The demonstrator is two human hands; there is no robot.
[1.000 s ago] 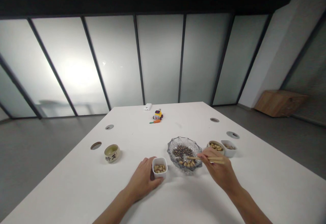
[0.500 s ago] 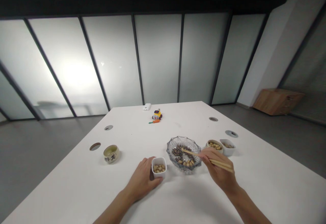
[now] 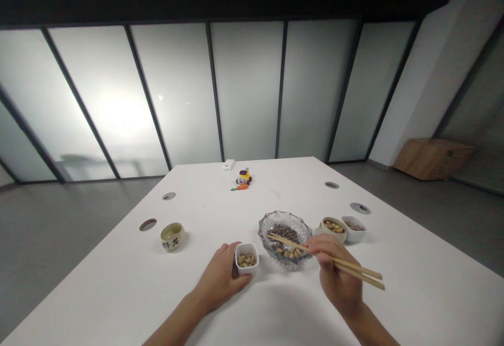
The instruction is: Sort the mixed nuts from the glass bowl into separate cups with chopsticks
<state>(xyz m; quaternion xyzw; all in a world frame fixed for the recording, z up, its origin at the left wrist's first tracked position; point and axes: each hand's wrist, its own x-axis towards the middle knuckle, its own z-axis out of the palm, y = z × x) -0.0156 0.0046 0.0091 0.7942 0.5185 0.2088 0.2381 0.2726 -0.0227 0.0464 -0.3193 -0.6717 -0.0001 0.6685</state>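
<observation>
My left hand (image 3: pixel 221 279) is closed around the side of a small white square cup (image 3: pixel 247 269) that holds pistachios (image 3: pixel 246 260). In my right hand (image 3: pixel 338 270) is a pair of wooden chopsticks (image 3: pixel 356 270), their tips over the left part of a clear glass bowl (image 3: pixel 264 225). Dark seeds or beans (image 3: pixel 285 230) lie in the bowl, with several pistachios (image 3: pixel 289 253) along its near side. Whether the tips pinch anything is too small to tell. Behind my right hand stand a round ceramic bowl (image 3: pixel 340 237) of pale nuts and a white square cup (image 3: pixel 356 236).
A ceramic bowl with dark characters (image 3: pixel 172 242) stands at the left of the white table (image 3: pixel 212 209). Farther back are a yellow toy vehicle (image 3: pixel 244 177), a toy carrot (image 3: pixel 241 187) and a white device (image 3: pixel 228 165). Round holes (image 3: pixel 148 224) pierce the tabletop near its sides.
My right hand has turned, and the chopstick tips have shifted left and slightly nearer within the glass bowl. Dark pieces there appear rearranged. My left hand keeps its hold on the cup.
</observation>
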